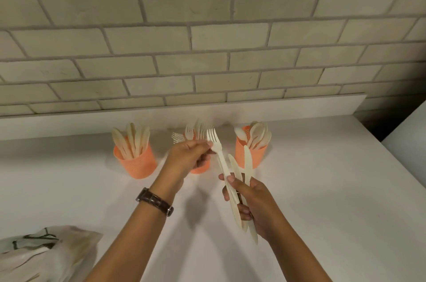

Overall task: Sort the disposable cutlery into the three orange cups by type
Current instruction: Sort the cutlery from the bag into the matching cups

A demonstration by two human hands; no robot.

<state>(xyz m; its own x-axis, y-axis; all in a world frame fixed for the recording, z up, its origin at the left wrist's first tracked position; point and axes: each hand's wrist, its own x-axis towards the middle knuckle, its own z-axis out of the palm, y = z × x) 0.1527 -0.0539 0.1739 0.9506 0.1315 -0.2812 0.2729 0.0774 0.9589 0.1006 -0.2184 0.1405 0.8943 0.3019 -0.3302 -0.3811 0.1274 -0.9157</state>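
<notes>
Pinching fork [215, 143] below tines with left hand [186, 157], near middle orange cup [201, 170]; clutching its handle and knives [247, 162] in right hand [253, 203].

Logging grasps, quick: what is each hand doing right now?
Left hand: pinching the pale disposable fork just below its tines.
Right hand: gripping a bundle of pale disposable cutlery, that fork included.
</notes>
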